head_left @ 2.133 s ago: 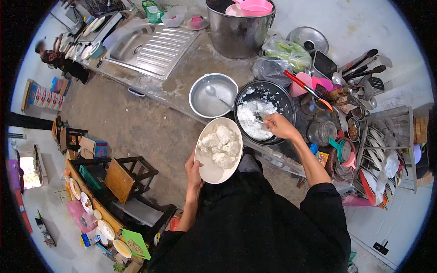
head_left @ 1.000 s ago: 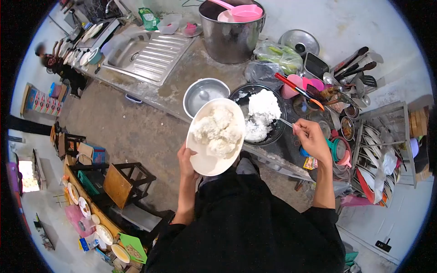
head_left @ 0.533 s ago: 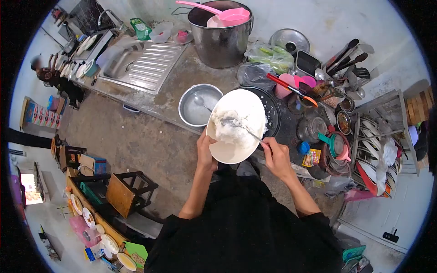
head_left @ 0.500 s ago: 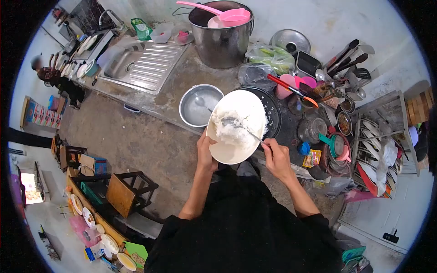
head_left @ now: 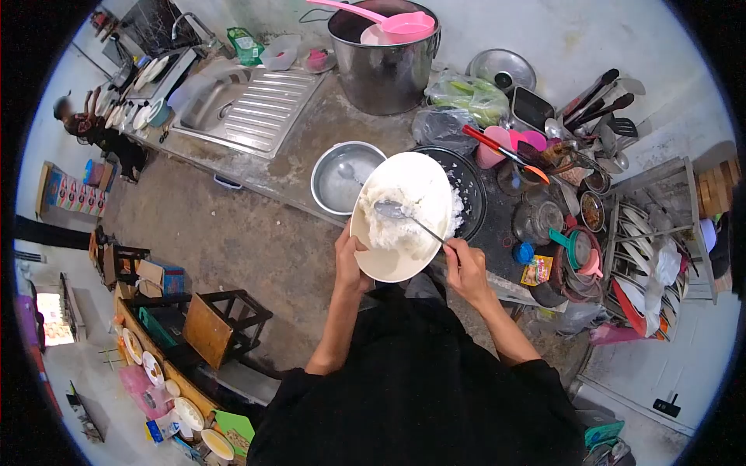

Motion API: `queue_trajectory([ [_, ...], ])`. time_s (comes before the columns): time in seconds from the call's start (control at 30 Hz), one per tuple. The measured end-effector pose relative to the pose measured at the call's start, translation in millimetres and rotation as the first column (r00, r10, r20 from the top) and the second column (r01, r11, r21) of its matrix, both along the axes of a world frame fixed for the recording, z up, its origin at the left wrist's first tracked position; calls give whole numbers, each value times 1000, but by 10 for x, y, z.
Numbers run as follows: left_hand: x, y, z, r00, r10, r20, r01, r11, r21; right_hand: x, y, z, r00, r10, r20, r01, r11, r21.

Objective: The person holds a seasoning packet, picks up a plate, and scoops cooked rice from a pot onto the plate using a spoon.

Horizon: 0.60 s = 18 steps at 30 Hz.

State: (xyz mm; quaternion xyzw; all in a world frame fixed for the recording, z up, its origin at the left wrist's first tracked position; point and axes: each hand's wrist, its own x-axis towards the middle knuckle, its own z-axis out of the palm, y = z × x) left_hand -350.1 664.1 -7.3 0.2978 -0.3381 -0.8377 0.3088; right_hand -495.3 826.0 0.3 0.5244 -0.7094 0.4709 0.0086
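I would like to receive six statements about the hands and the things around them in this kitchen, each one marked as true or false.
1. The left hand holds the cream bowl. True.
2. The right hand holds a pair of tongs. False: it holds a spoon by the handle.
3. The spoon's head is at the rice in the cream bowl. True.
4. The round silver pan stands on the floor. False: it stands on the counter.
5. The cream bowl hides part of the black pan. True.
6. The pink dipper lies in the sink. False: it is at the mouth of the tall metal pot.
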Motion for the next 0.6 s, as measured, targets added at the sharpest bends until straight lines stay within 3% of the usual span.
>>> queue_trajectory([
  [0.1, 15, 0, 2, 1000, 15, -2, -15, 1000, 4, -12, -1, -19, 998, 5, 64, -9, 998, 64],
  [0.33, 26, 27, 6, 1000, -14, 4, 14, 1000, -3, 40, -32, 92, 984, 38, 175, -44, 998, 33],
  [0.5, 80, 45, -55, 999, -23, -45, 24, 999, 35, -69, -4, 298, 963, -86, 255, 50, 988, 144],
  [0.6, 133, 50, -27, 994, -52, -92, 53, 999, 6, -115, 41, 361, 967, -92, 238, 67, 992, 111],
])
